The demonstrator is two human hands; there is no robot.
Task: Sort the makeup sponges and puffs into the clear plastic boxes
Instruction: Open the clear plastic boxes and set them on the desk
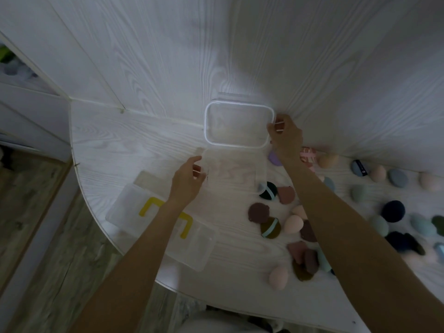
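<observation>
A clear plastic box [236, 175] sits open on the white table, nothing visible inside it. My left hand [188, 180] grips its left wall. My right hand [284, 134] holds the right edge of its clear lid [237, 126], which has a white seal rim and stands tilted up against the back wall. A second clear box [134, 207] with yellow clasps lies closed at the front left, under my left forearm. Several makeup sponges and puffs lie scattered to the right: a brown puff [258, 212], a pink egg sponge [293, 223], a dark navy puff [392, 211].
The table's curved front edge [96, 227] drops to a wooden floor on the left. The white panelled wall [216, 56] stands close behind the box. More sponges in grey, teal and peach spread along the right side up to the wall.
</observation>
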